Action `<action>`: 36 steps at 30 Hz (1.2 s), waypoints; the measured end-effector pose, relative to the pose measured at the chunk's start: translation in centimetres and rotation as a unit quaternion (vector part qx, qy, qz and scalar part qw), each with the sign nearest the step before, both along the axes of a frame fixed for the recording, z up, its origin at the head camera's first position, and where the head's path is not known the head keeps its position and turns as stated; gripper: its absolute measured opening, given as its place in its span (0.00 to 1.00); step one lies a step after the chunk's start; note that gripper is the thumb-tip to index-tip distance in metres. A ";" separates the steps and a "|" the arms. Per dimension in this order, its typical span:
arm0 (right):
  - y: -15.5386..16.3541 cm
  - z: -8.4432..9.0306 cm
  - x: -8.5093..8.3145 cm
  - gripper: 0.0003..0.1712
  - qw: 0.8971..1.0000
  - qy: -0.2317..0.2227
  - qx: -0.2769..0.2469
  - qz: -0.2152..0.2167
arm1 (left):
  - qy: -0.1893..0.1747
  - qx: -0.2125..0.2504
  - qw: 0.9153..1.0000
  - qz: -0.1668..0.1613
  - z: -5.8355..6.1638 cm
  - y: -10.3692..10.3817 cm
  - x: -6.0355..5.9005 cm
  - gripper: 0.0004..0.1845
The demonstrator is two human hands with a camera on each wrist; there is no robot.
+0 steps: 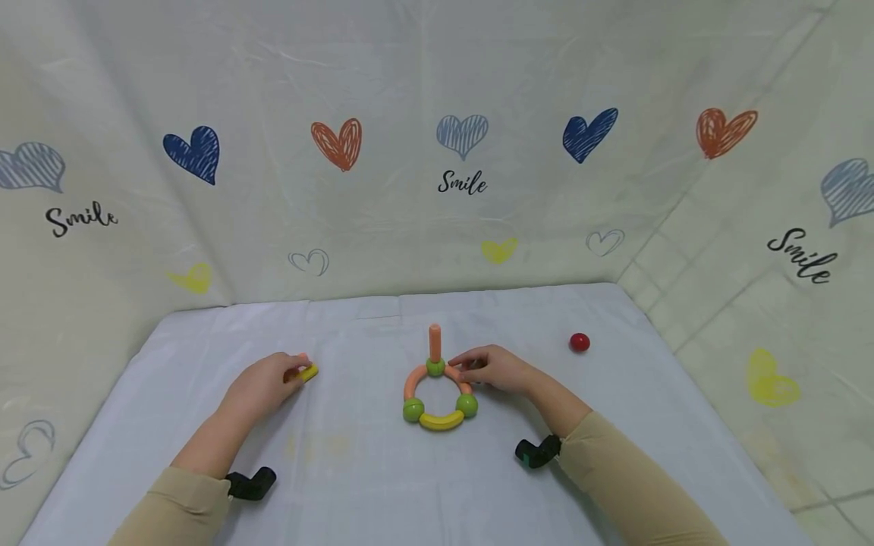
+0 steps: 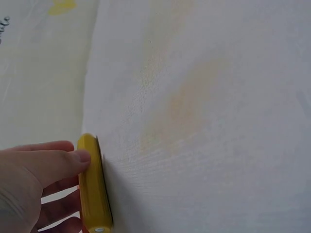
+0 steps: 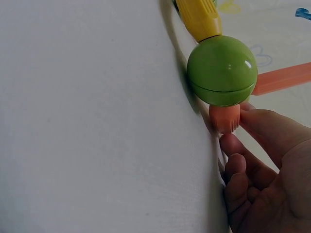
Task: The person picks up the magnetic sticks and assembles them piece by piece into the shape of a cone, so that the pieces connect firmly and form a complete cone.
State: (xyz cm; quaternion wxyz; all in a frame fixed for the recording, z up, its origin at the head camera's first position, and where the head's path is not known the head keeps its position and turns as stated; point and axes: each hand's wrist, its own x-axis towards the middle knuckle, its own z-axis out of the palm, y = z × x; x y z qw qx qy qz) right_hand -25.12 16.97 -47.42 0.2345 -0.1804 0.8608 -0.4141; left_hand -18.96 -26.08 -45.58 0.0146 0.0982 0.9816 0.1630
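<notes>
On the white table lies a ring of magnetic building pieces: two orange curved rods, a yellow curved rod (image 1: pixel 441 422), and green balls (image 3: pixel 222 70) at the joints. From the top ball (image 1: pixel 435 368) a straight orange rod (image 1: pixel 435 343) points away. My right hand (image 1: pixel 500 368) pinches the ring's right orange curved rod (image 3: pixel 225 119) between thumb and fingers. Left of the ring and apart from it, my left hand (image 1: pixel 262 385) holds a yellow rod (image 2: pixel 94 187) between thumb and fingers. A bit of orange shows beside that rod, mostly hidden by the fingers.
A red ball (image 1: pixel 580 343) lies at the back right of the white-covered table (image 1: pixel 369 493). Behind the table hangs a pale curtain (image 1: pixel 396 227) printed with hearts and words. Black wrist cameras sit on both of my wrists.
</notes>
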 end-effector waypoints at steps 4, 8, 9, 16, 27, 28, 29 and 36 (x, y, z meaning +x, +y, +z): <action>-0.1 0.1 0.0 0.17 1.000 0.000 0.003 0.000 | 0.001 -0.001 1.000 -0.006 -0.1 0.0 0.0 0.20; -0.1 0.0 0.0 0.17 1.000 0.000 0.006 0.000 | 0.001 -0.005 1.000 -0.008 -0.1 0.0 0.0 0.24; -0.1 0.0 0.0 0.17 1.000 -0.001 0.006 0.000 | 0.001 -0.007 1.000 -0.010 -0.1 0.1 -0.1 0.23; 0.0 -0.2 0.0 0.16 1.000 -0.002 0.007 -0.002 | -0.008 -0.010 1.000 -0.015 0.2 0.6 -0.2 0.21; 0.0 0.0 0.0 0.17 1.000 0.006 0.012 0.004 | -0.013 0.023 1.000 -0.003 0.4 2.6 -0.2 0.20; 0.0 0.0 -0.1 0.17 1.000 0.006 0.014 0.004 | -0.015 0.029 0.999 -0.002 0.5 2.9 -0.2 0.21; 0.1 0.0 -0.1 0.17 1.000 0.006 0.015 0.004 | -0.016 0.036 0.999 -0.002 0.5 3.3 -0.2 0.21; 0.0 -0.1 -0.1 0.17 1.000 0.005 0.010 0.006 | 0.013 0.077 0.997 0.006 0.7 5.5 0.5 0.23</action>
